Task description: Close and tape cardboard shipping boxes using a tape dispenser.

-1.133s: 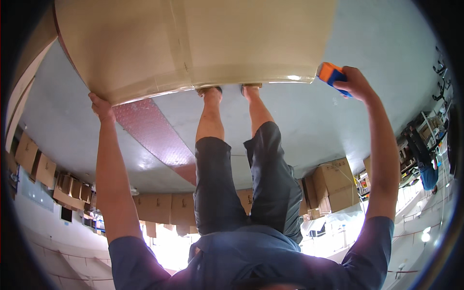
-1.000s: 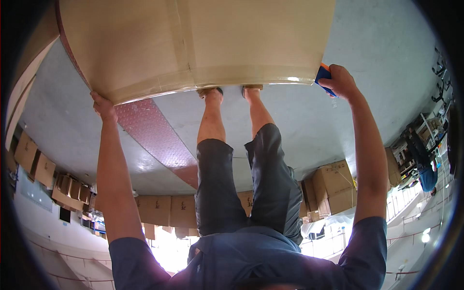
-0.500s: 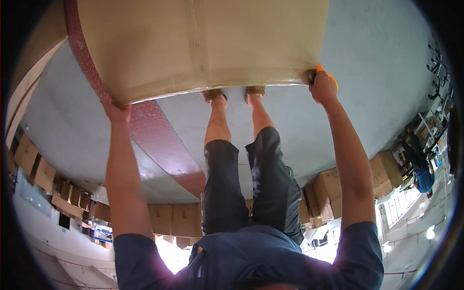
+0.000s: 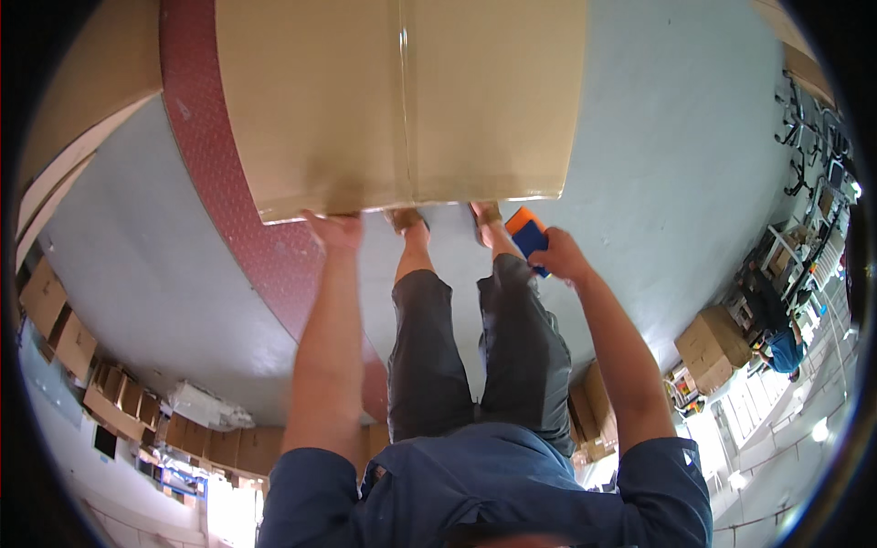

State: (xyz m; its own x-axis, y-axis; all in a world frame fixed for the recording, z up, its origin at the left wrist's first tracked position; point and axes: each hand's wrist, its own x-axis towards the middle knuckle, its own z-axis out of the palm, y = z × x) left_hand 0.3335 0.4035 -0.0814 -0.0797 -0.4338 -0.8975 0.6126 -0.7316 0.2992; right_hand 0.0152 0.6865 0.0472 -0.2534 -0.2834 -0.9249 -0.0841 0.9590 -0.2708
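Note:
A large brown cardboard box (image 4: 493, 100) fills the upper middle, with shiny tape down its centre seam and along its near edge. My left hand (image 4: 336, 232) touches that near edge, left of the seam, fingers apart and lying against the cardboard; their tips are partly hidden. Away from the box, in front of my leg, my right hand (image 4: 562, 256) is closed around an orange-and-blue tape dispenser (image 4: 527, 234). The dispenser sits just below the box's near right corner, apart from it.
A red textured strip (image 4: 242, 219) crosses the grey floor (image 4: 658, 183) left of the box. More cardboard stands at the far left. Stacked cartons (image 4: 713, 347) line the room's edges. Another person (image 4: 781, 347) is at the right, near racks and black-framed items.
My left hand has slid rightward along the box edge from its left corner. My right hand has left the right corner and come nearer to me with the tape dispenser.

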